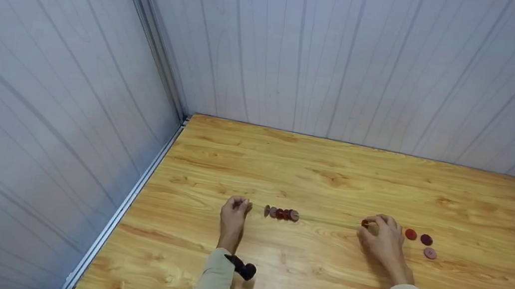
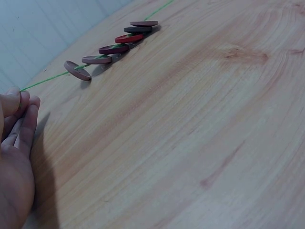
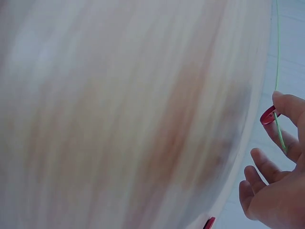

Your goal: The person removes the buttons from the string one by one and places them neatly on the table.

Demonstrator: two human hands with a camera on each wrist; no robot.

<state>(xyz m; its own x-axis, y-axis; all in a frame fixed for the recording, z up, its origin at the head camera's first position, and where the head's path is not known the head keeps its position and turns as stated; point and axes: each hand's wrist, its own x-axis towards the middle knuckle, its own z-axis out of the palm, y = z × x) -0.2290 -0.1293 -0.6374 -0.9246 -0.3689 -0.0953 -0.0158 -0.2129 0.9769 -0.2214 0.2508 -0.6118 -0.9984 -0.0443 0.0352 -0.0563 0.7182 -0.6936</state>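
Pale panelled walls (image 1: pixel 271 45) border your wooden bench (image 1: pixel 324 174). Your left hand (image 1: pixel 233 215) pinches the green cord (image 1: pixel 327 221); your right hand (image 1: pixel 385 240) pinches a red button (image 1: pixel 365 223) threaded on it. Between them hang six strung buttons (image 1: pixel 280 213); three loose buttons (image 1: pixel 426 240) lie beside your right.

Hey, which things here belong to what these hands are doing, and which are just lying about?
In the job:
green string
threaded buttons
held red button, pinched by the right hand

Lying loose, though probably meant for the string too:
bright red button
dark purple button
pinkish button
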